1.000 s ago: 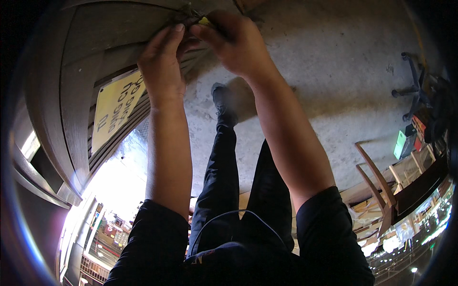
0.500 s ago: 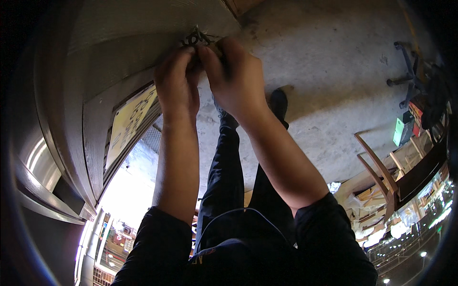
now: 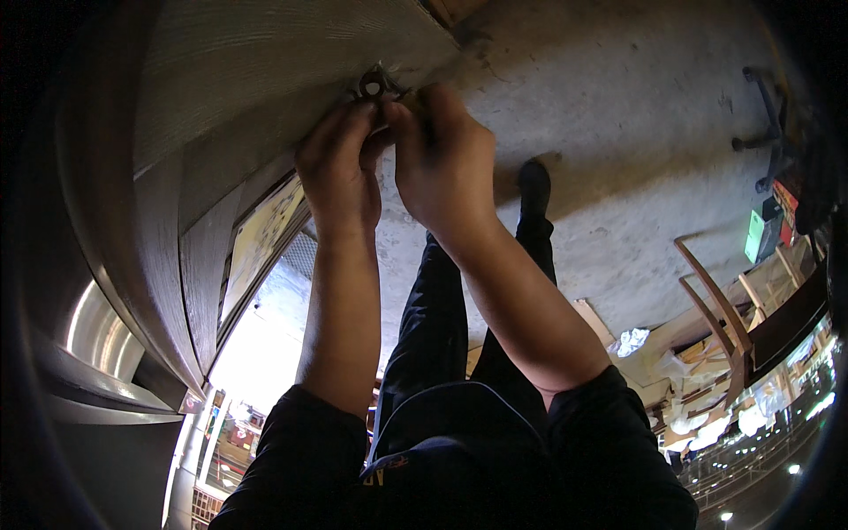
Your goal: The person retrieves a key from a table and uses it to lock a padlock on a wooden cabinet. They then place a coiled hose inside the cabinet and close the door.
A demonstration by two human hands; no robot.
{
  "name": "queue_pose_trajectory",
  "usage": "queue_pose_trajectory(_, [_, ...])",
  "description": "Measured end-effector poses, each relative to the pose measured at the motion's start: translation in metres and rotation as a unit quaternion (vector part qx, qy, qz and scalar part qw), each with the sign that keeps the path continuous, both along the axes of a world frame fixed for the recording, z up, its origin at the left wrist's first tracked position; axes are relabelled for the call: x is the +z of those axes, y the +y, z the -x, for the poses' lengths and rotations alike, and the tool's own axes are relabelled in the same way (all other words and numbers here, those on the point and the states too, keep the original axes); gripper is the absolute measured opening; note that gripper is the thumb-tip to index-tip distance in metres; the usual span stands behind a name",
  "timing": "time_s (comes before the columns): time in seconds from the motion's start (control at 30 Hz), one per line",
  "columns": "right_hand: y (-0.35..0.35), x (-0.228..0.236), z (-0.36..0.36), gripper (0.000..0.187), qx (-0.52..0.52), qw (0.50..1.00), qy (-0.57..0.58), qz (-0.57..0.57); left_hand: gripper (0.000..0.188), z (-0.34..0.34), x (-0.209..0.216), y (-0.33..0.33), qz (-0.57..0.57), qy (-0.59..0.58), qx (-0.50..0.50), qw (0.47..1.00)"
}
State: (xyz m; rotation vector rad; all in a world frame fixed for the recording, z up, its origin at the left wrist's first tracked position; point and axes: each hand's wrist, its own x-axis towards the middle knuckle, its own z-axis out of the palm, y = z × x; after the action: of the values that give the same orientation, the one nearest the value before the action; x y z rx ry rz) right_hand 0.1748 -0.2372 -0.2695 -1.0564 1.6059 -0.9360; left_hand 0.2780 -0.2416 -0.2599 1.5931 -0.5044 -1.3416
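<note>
Both hands are raised close together against a dark panel (image 3: 265, 79) that looks like a door. A dark metal piece with a round loop (image 3: 372, 86) shows just above my fingertips, close to the panel; its exact kind is hard to make out. My left hand (image 3: 340, 163) is closed, its thumb and fingers pinched at the lower left side of the loop. My right hand (image 3: 446, 168) has curled fingers beside it, thumb toward the left hand. Whatever sits between the fingers is mostly hidden behind them.
A pale printed sign (image 3: 262, 231) is fixed to the panel at the left. Past it runs a shiny curved metal part (image 3: 106, 336). On the concrete floor (image 3: 609, 168) to the right are a wheeled chair base (image 3: 768, 132), a wooden chair (image 3: 720, 305) and a green box (image 3: 754, 235).
My hands have shifted slightly right and lower in the picture, along with the whole scene. The metal loop now shows more clearly as a ring. Both hands stay closed together.
</note>
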Motion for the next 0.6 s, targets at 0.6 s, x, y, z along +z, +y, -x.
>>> queue_pose_trajectory(0.6, [0.002,-0.016,0.004,0.026,-0.015,0.992,-0.124,0.003,0.035,-0.001,0.002,0.012,0.025,-0.047,-0.058,0.997])
